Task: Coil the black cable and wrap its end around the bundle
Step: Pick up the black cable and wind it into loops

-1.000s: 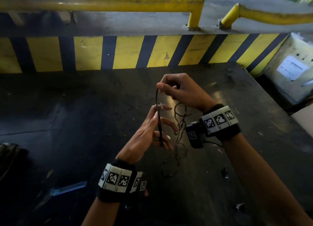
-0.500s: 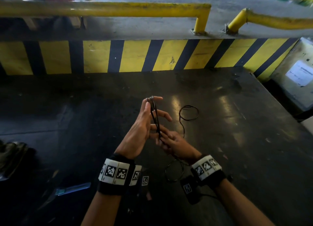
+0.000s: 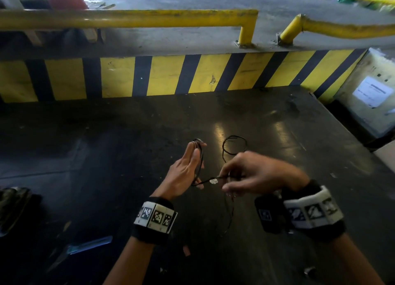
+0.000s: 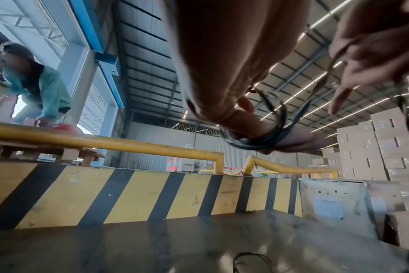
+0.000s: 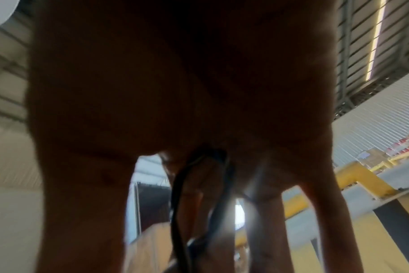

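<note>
My left hand point(image 3: 190, 163) stands upright over the dark floor with its fingers straight. Loops of the thin black cable point(image 3: 201, 156) run round it from fingertips to heel. In the left wrist view the coil point(image 4: 252, 142) sits bunched round one finger. Just to the right, my right hand point(image 3: 245, 173) pinches a strand of the cable near a white tag point(image 3: 213, 180) and holds it taut toward the coil. The right wrist view shows the cable point(image 5: 178, 194) passing between dark, blurred fingers. A loose loop point(image 3: 235, 145) lies on the floor beyond the hands, and more slack point(image 3: 230, 216) hangs below.
A yellow-and-black striped kerb point(image 3: 166, 75) with yellow rails point(image 3: 128, 17) borders the far side. A grey cabinet point(image 3: 372, 92) stands at right, a dark bag point(image 3: 12, 208) at left and a blue strip point(image 3: 89, 244) on the floor. Behind are a crouching person point(image 4: 35, 86) and stacked cartons point(image 4: 374, 147).
My right hand swept from above the left hand down beneath it, then out to the right, drawing the strand sideways. The left hand stayed upright as the coil grew.
</note>
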A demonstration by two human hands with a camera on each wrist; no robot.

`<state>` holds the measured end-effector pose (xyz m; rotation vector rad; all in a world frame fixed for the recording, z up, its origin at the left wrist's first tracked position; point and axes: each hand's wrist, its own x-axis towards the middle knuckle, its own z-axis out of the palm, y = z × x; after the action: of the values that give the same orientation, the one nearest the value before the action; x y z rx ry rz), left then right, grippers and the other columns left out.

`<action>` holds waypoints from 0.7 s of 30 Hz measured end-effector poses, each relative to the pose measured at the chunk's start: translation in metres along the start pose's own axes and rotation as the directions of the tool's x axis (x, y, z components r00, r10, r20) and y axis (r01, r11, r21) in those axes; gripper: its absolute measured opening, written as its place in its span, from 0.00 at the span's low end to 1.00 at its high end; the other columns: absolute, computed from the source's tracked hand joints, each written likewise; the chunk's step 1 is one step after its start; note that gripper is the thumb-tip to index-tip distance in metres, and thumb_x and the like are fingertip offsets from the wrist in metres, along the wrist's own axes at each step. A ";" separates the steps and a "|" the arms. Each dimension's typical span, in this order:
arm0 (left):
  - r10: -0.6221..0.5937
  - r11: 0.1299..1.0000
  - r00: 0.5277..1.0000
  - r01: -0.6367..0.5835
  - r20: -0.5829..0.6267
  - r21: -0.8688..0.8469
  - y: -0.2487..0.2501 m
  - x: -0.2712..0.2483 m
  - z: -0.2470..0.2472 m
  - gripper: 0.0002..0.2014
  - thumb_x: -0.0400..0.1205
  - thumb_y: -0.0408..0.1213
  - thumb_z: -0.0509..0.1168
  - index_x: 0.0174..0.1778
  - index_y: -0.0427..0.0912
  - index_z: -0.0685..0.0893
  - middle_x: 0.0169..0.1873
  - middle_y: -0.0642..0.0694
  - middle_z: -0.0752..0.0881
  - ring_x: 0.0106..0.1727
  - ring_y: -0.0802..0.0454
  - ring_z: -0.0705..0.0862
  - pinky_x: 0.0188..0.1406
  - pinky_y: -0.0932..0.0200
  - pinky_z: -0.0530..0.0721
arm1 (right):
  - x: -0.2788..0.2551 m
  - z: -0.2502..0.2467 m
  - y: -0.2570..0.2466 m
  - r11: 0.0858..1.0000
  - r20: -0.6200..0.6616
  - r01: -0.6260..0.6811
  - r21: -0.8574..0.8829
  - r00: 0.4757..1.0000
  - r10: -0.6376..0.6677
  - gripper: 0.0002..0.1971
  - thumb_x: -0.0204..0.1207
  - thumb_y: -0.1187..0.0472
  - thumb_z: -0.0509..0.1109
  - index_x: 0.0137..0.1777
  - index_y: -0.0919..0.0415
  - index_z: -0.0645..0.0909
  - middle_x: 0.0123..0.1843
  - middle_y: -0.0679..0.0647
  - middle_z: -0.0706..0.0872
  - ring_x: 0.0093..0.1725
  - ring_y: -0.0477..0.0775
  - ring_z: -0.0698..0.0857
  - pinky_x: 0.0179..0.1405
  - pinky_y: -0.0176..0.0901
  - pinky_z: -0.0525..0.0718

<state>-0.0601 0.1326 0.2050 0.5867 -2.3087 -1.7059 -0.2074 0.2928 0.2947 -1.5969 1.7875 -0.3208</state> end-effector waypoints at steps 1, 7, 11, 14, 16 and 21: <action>0.001 0.998 0.999 0.001 0.041 -0.064 0.001 -0.004 0.004 0.22 0.86 0.61 0.45 0.72 0.60 0.68 0.51 0.41 0.85 0.35 0.42 0.92 0.46 0.38 0.93 | -0.005 -0.013 0.000 0.999 0.006 0.016 0.041 1.000 -0.017 0.06 0.81 0.56 0.74 0.53 0.56 0.89 0.39 0.44 0.89 0.38 0.36 0.87 0.43 0.34 0.85; 0.028 0.980 0.963 0.026 0.268 -0.197 0.024 -0.023 0.015 0.22 0.87 0.60 0.47 0.75 0.59 0.67 0.58 0.36 0.84 0.42 0.45 0.92 0.47 0.47 0.91 | 0.001 -0.058 0.004 0.976 -0.252 0.198 0.088 0.953 -0.171 0.05 0.80 0.61 0.74 0.53 0.61 0.87 0.43 0.52 0.90 0.40 0.44 0.89 0.41 0.33 0.87; 0.084 0.952 0.945 0.017 0.317 -0.305 0.039 -0.036 0.016 0.22 0.89 0.59 0.44 0.76 0.59 0.68 0.61 0.34 0.86 0.41 0.48 0.92 0.49 0.47 0.91 | 0.015 -0.054 0.011 0.925 -0.455 0.300 0.235 0.874 -0.168 0.08 0.78 0.63 0.77 0.54 0.65 0.86 0.45 0.59 0.91 0.44 0.51 0.91 0.50 0.40 0.89; 0.075 0.937 0.949 0.039 0.307 -0.347 0.039 -0.040 0.013 0.23 0.86 0.62 0.46 0.76 0.65 0.68 0.64 0.37 0.86 0.44 0.45 0.92 0.54 0.37 0.87 | 0.024 -0.039 0.016 0.868 -0.483 0.337 0.365 0.865 -0.133 0.07 0.80 0.63 0.74 0.56 0.63 0.86 0.48 0.56 0.90 0.48 0.52 0.89 0.53 0.47 0.86; 0.062 0.929 0.957 0.049 0.283 -0.368 0.041 -0.043 0.010 0.20 0.83 0.64 0.49 0.70 0.76 0.72 0.62 0.45 0.88 0.45 0.48 0.92 0.55 0.42 0.87 | 0.029 -0.026 0.019 0.808 -0.467 0.354 0.471 0.877 -0.113 0.08 0.83 0.62 0.71 0.58 0.62 0.86 0.48 0.56 0.90 0.49 0.56 0.88 0.53 0.56 0.83; 0.033 0.871 0.960 0.109 0.279 -0.479 0.030 -0.045 0.008 0.25 0.78 0.66 0.53 0.74 0.73 0.69 0.68 0.42 0.84 0.50 0.51 0.89 0.53 0.48 0.84 | 0.035 -0.004 0.026 0.601 -0.450 0.421 0.680 0.886 -0.111 0.09 0.81 0.58 0.72 0.59 0.58 0.85 0.45 0.55 0.89 0.46 0.62 0.82 0.50 0.54 0.80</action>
<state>-0.0284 0.1665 0.2344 0.3029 -1.8939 -2.4119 -0.2294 0.2642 0.2694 -1.1863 1.3132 -1.4186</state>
